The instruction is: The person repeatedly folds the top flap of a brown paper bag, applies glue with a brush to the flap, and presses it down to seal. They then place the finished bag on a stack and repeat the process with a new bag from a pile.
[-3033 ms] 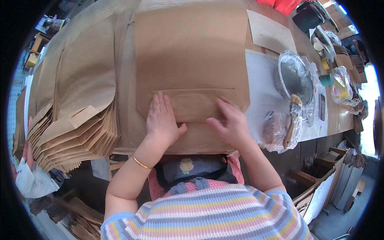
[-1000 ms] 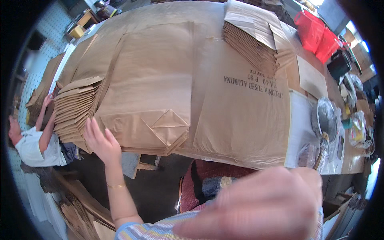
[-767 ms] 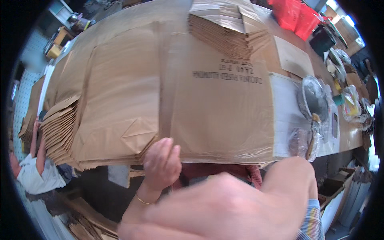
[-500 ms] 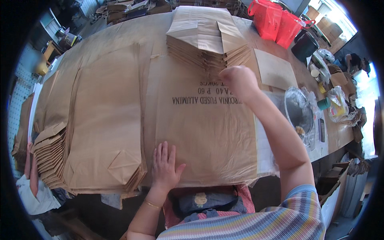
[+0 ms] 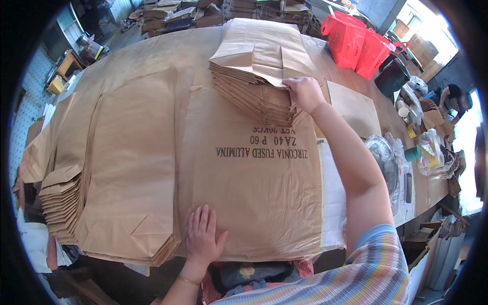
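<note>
My left hand (image 5: 204,235) lies flat, fingers stretched, at the near left edge of a brown printed paper sack (image 5: 264,198) spread in front of me. At its far end rests a stack of folded paper bags (image 5: 249,104), their folded ends fanned in layers toward me. My right hand (image 5: 306,93) reaches to the right corner of this stack. Its fingers are pinched on the folded end of the top paper bag (image 5: 264,38); the fingertips are partly hidden.
On the left lie a flat pile of brown paper bags (image 5: 129,152) and a fanned pile (image 5: 61,203). A co-worker's arm (image 5: 52,251) shows at far left. Red bags (image 5: 345,43), a dark bin (image 5: 391,76), a cardboard sheet (image 5: 353,107) and a plastic-covered basin (image 5: 381,157) stand right.
My right hand has moved from beside the fanned layers onto the top bag's corner and pinches it. The view has shifted slightly; my left hand stays flat on the sack.
</note>
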{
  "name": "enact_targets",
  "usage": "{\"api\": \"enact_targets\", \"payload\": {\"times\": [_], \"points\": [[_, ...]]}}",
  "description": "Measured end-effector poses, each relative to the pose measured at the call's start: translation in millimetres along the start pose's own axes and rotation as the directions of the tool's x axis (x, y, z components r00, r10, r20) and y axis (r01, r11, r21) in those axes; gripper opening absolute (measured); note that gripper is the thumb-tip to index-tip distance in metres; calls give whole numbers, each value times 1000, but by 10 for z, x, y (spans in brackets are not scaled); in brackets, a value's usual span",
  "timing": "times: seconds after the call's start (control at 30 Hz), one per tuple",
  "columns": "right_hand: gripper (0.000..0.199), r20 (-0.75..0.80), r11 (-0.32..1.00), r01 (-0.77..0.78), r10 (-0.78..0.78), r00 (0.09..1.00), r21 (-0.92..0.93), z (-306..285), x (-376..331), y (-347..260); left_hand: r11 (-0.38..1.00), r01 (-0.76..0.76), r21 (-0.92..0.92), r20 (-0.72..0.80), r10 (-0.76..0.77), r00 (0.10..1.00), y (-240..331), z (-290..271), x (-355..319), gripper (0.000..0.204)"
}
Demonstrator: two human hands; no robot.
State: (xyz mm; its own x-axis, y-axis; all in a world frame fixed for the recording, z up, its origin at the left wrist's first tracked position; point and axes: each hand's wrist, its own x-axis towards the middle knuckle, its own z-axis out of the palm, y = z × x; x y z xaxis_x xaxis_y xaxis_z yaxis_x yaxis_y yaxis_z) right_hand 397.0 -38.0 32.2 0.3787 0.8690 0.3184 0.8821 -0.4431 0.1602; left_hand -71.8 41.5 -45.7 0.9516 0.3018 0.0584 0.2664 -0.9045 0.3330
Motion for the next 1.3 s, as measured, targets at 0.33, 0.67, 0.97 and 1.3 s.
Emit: {"api": "enact_targets", "payload": {"times": [0.33, 0.67, 0.97, 1.3], "points": [[42, 58, 878, 152, -200, 978, 453, -1248, -2735, -1607, 833, -12, -553, -289, -178, 940, -186, 218, -188, 73], [65, 273, 305, -643, 719, 639, 702, -387, -3395, -1380, 600, 149, -786, -164, -435, 885, 30, 364, 348, 65], [57, 176, 758, -543, 517, 838, 360, -787, -3331, -1244, 998, -9, 64, -150, 18, 989, 93, -284, 319, 27], [24, 525, 551, -573, 264, 809, 606, -594, -2664, -903, 963, 152, -224, 323, -74, 944, 237, -406, 1189, 23]]}}
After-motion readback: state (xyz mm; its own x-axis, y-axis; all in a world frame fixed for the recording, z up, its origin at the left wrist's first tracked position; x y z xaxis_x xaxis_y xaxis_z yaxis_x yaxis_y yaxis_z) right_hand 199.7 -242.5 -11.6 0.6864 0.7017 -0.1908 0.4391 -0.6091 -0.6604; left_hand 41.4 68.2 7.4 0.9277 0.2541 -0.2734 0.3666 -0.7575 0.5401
